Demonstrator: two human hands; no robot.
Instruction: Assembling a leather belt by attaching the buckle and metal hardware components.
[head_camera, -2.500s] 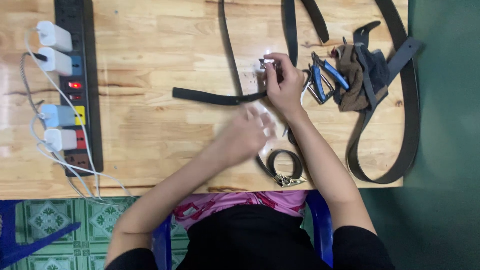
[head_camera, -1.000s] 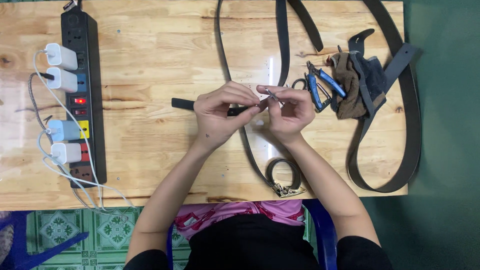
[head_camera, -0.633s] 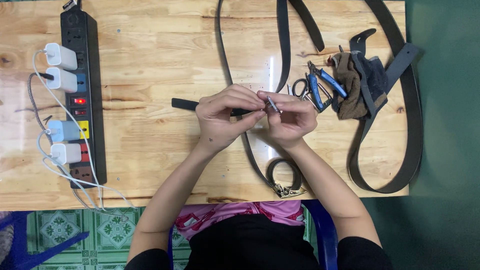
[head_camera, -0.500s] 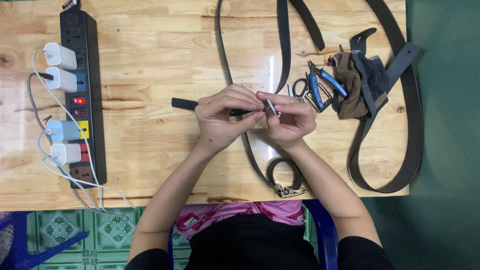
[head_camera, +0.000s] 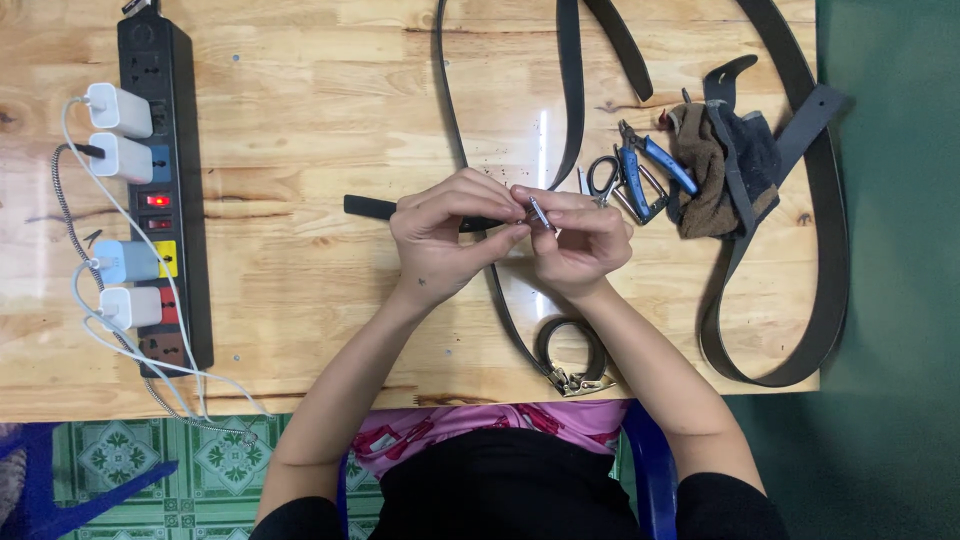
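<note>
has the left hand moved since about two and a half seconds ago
Yes. The left hand has moved up the table, away from the coiled belt end near the table's front edge, and now meets the right hand at the black strap.

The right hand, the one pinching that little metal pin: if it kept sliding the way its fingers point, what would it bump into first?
The right hand points left, so it would meet the left hand almost at once; their fingertips already seem to touch around the small metal piece.
</note>
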